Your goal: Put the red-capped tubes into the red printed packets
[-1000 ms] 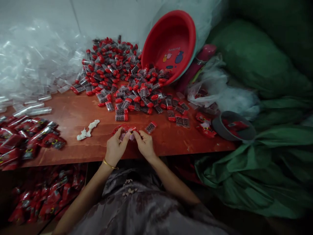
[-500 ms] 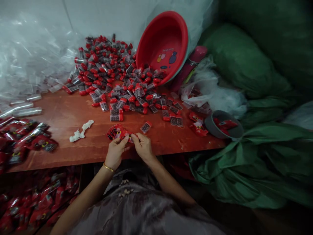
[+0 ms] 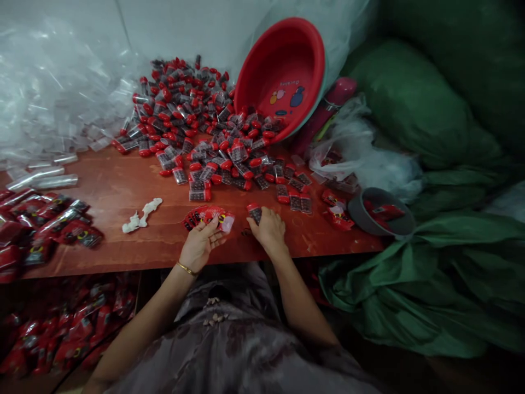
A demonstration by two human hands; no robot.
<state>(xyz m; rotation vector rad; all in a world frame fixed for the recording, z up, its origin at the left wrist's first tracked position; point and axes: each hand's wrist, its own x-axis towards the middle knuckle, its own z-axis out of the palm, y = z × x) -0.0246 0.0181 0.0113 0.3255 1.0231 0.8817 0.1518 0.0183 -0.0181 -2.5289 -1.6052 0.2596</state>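
Left hand (image 3: 199, 243) has a fan of red printed packets (image 3: 209, 215) held, thumb laid on top, other fingers loosely curled at the near side. Packets sit just in from the desk's (image 3: 118, 251) front edge, near mid-span.

Right hand (image 3: 268, 230) is beside them to the right, fingers bent over a small red-capped container (image 3: 254, 212). Container sits at thumb and index, cap toward the back edge. Pinched or only touched: no way to tell from this angle.

How I'd handle it: take the container by its long sides, thumb against index, cap direction unchanged so it needs no re-turning. Lift straight; dragging could catch the packets. Left thumb pressure light but steady, else the thin stack probably slides or creases. Work a bit in from the front edge, since anything slipping there likely drops.

Around: heap of similar containers (image 3: 184, 115) toward the back edge, partly at the mouth of a tipped red basin (image 3: 307, 35). Filled red packs (image 3: 45, 219) at the front-left corner, clear sleeves (image 3: 53, 98) at the back-left. White scrap (image 3: 143, 214) left of the packets, grey bowl (image 3: 363, 219) near the front-right corner.
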